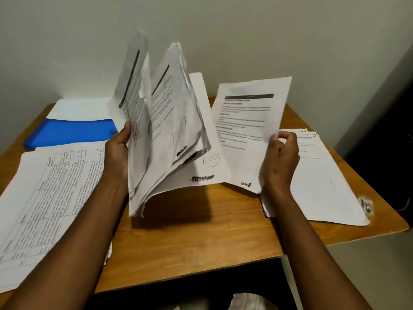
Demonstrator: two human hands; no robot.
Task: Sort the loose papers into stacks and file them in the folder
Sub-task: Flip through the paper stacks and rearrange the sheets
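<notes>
The bundle of papers (165, 135) stood fanned open above the middle of the bench (190, 233), its pages splayed upward and casting a shadow on the wood. Your left hand (118, 153) had its grip clenched on the bundle's left edge, thumb on the front page. Your right hand (279, 159) pinched a single printed sheet (248, 121) by its lower right edge, holding it tilted just beside the bundle. Under that hand a stack of sheets (324, 175) lay flat on the bench's right side. On the left lay a sheet printed with tables (51, 193), on top of other pages. Behind it the blue folder (73, 130) lay open against the wall (223, 30), with a white page (78, 108) at its far side.
</notes>
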